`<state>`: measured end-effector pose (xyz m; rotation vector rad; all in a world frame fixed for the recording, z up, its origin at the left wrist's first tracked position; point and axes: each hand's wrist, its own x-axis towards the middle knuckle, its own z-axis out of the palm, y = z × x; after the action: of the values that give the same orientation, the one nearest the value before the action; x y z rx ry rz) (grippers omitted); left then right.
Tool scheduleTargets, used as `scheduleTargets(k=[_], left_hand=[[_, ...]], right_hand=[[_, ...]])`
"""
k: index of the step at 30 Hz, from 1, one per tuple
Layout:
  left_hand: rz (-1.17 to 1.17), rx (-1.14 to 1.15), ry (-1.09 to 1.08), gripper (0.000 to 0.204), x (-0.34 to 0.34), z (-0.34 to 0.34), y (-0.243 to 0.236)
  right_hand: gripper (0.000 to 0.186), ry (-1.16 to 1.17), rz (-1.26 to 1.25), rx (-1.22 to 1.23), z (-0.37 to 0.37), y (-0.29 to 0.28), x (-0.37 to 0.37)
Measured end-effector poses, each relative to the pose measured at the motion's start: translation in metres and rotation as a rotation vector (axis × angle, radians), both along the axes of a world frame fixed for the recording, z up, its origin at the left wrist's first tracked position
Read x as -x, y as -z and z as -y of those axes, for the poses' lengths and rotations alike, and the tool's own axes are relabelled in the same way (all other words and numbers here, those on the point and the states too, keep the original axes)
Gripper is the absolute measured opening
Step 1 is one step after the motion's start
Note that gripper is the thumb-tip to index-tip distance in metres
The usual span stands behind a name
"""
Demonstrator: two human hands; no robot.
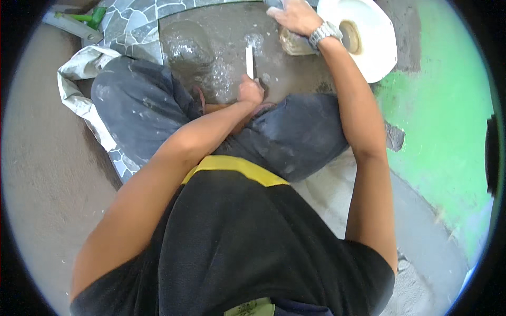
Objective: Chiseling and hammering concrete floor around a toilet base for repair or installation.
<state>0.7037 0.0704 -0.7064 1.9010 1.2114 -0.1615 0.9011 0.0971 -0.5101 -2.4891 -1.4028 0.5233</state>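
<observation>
And up at the top, grey tiles are showing off their pale, jagged lines, with another sliver peeking out at lower left! Over on the right, the wall is glowing bright green, a rough grey patch darkening its upper end. Below the green, a grey band is slanting toward the lower right, pale grit lying beside it. Across on the left, a brown-grey surface is filling that side, but wall or floor, it isn't telling! Light is washing over the green, bleaching it in places.
</observation>
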Motion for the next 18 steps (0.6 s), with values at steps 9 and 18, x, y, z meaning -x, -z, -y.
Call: scheduleTargets(k=[9, 18], left_hand=[[-0.124, -0.02, 0.641, 0.041, -0.046, -0.119, -0.044], [-0.258, -0.058, 0.598, 0.044, -0.034, -0.122, -0.035]], right_hand=[[0.046, 0.026, -0.07, -0.042, 0.019, 0.007, -0.028], [0.045, 0.111, -0.271, 0.069, 0.022, -0.01, -0.017]])
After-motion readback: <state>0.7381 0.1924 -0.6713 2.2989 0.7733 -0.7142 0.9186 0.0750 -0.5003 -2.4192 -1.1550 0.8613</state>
